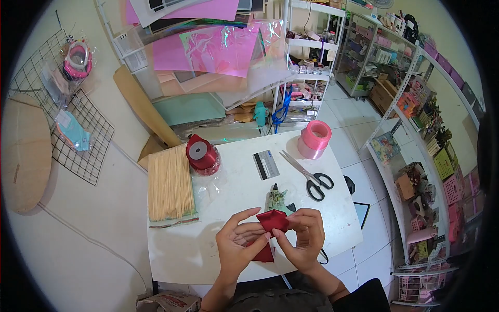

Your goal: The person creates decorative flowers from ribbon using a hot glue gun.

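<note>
Between my two hands, above the table's near edge, is a folded piece of dark red ribbon [273, 221]. My left hand [241, 242] pinches its lower left side between thumb and fingers. On its right side, the thumb and fingertips of my right hand [304, 236] hold the same piece. Another red ribbon piece [264, 252] lies on the white table [182, 260] below, partly hidden by my left hand. Just beyond the hands is a pale green glue gun [278, 200], partly covered by them.
Black-handled scissors [311, 179] and a striped card [266, 165] lie past the hands. Pink ribbon rolls [314, 139] stand at the back right. A red ribbon spool [202, 155] and bagged wooden sticks [170, 184] are on the left. Shelves [405, 109] line the right.
</note>
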Demonstrator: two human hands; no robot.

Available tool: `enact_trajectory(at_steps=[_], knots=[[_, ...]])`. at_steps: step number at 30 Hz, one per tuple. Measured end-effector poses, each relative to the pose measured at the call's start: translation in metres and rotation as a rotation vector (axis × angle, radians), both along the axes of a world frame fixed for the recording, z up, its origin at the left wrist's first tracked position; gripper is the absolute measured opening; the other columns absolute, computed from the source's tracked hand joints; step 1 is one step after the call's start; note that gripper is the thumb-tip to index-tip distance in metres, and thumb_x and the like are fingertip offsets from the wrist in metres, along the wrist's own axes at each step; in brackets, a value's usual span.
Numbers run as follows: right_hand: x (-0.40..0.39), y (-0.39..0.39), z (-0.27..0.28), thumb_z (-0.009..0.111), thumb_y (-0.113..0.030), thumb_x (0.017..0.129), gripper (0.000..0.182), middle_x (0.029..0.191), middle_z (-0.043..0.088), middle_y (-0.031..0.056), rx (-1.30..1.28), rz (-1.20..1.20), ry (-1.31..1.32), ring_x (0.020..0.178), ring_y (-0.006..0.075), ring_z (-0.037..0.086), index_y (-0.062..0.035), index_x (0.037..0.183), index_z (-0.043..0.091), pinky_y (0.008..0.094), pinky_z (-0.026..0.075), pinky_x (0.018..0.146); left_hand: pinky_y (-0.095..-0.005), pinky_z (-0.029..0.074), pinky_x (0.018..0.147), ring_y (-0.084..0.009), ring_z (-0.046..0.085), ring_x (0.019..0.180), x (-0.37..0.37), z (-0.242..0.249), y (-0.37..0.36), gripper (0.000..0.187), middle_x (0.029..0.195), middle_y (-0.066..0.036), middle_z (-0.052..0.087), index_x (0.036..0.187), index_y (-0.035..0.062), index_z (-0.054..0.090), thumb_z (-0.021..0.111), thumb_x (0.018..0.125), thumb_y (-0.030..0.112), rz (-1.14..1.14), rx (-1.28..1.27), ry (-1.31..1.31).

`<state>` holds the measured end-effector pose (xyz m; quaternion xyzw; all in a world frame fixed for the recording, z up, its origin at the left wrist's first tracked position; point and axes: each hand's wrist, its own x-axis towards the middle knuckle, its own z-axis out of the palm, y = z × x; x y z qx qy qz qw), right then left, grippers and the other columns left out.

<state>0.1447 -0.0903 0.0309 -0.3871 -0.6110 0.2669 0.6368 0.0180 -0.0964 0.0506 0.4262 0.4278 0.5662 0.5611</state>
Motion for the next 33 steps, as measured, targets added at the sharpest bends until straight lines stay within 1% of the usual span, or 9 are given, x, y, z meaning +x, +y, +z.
enact_trajectory(at_steps=[2, 15, 18, 20, 21, 23, 24, 26, 33], knots=[[0.001, 0.0, -0.001, 0.062, 0.012, 0.062, 0.039, 0.095, 0.039, 0.0122, 0.021, 0.017, -0.018, 0.074, 0.0151, 0.054, 0.0022, 0.095, 0.043, 0.0231, 0.048, 0.062, -0.0248, 0.047, 0.074, -0.0166, 0.059, 0.08, 0.0, 0.0, 0.0, 0.048, 0.083, -0.015, 0.061, 0.111, -0.0038, 0.043, 0.06, 0.067, -0.009, -0.001, -0.001, -0.013], [-0.001, -0.001, -0.003, 0.061, 0.015, 0.061, 0.044, 0.095, 0.038, 0.011, 0.033, 0.036, 0.03, 0.072, 0.0149, 0.055, 0.0015, 0.099, 0.041, 0.0227, 0.047, 0.062, -0.0244, 0.047, 0.074, -0.0171, 0.059, 0.081, 0.0, 0.001, -0.001, 0.05, 0.084, -0.015, 0.06, 0.114, -0.0032, 0.039, 0.058, 0.068, -0.011, -0.014, 0.017, -0.028], [-0.001, -0.001, -0.001, 0.061, 0.015, 0.062, 0.044, 0.095, 0.038, 0.0109, 0.038, 0.025, 0.029, 0.073, 0.0145, 0.054, 0.0015, 0.098, 0.041, 0.0226, 0.047, 0.061, -0.0274, 0.044, 0.08, -0.0184, 0.057, 0.087, 0.001, 0.003, -0.001, 0.053, 0.089, -0.017, 0.059, 0.115, -0.0037, 0.037, 0.06, 0.067, -0.008, -0.021, 0.005, -0.033], [-0.001, -0.001, 0.0, 0.061, 0.014, 0.062, 0.044, 0.095, 0.038, 0.0107, 0.037, 0.009, 0.039, 0.073, 0.0142, 0.054, 0.0014, 0.099, 0.04, 0.0222, 0.046, 0.062, -0.035, 0.036, 0.089, -0.024, 0.049, 0.102, 0.004, 0.002, 0.0, 0.045, 0.1, -0.019, 0.054, 0.108, -0.0025, 0.045, 0.063, 0.066, -0.001, 0.105, 0.162, 0.018], [-0.001, -0.001, 0.0, 0.061, 0.014, 0.062, 0.044, 0.095, 0.038, 0.0107, 0.038, 0.008, 0.039, 0.073, 0.0142, 0.054, 0.0014, 0.099, 0.04, 0.0222, 0.046, 0.062, -0.035, 0.036, 0.089, -0.024, 0.049, 0.102, 0.001, -0.002, 0.001, 0.045, 0.1, -0.019, 0.054, 0.108, -0.0025, 0.045, 0.063, 0.066, -0.001, 0.104, 0.163, 0.018], [0.0, 0.0, 0.0, 0.062, 0.012, 0.063, 0.038, 0.095, 0.039, 0.0143, 0.058, -0.005, 0.101, 0.076, 0.0163, 0.055, 0.0058, 0.095, 0.044, 0.0233, 0.052, 0.062, -0.0401, 0.027, 0.094, -0.0299, 0.037, 0.113, -0.007, -0.016, 0.003, 0.028, 0.109, -0.018, 0.049, 0.092, 0.0004, 0.056, 0.065, 0.065, 0.006, 0.041, 0.331, 0.325], [0.0, 0.0, -0.001, 0.062, 0.012, 0.063, 0.038, 0.095, 0.039, 0.0143, 0.059, -0.005, 0.102, 0.076, 0.0163, 0.055, 0.0058, 0.095, 0.044, 0.0233, 0.052, 0.062, -0.0401, 0.027, 0.094, -0.0299, 0.037, 0.113, -0.005, -0.015, 0.003, 0.028, 0.109, -0.018, 0.049, 0.092, 0.0004, 0.056, 0.065, 0.065, 0.006, 0.041, 0.332, 0.325], [-0.001, 0.0, -0.002, 0.062, 0.012, 0.063, 0.039, 0.096, 0.04, 0.0144, 0.059, -0.018, 0.109, 0.075, 0.0164, 0.056, 0.0058, 0.096, 0.043, 0.0233, 0.051, 0.062, -0.042, 0.024, 0.094, -0.0337, 0.032, 0.115, 0.0, -0.013, 0.002, 0.011, 0.11, -0.014, 0.047, 0.075, 0.0034, 0.06, 0.064, 0.066, 0.009, 0.054, 0.28, 0.406], [-0.002, -0.001, -0.005, 0.063, 0.013, 0.062, 0.043, 0.096, 0.04, 0.0137, 0.076, -0.019, 0.105, 0.074, 0.0159, 0.056, 0.0048, 0.099, 0.042, 0.0228, 0.05, 0.063, -0.0422, 0.027, 0.092, -0.0338, 0.034, 0.113, 0.005, -0.013, 0.001, 0.007, 0.108, -0.013, 0.049, 0.069, 0.0038, 0.059, 0.063, 0.068, 0.009, 0.124, 0.332, 0.515]])
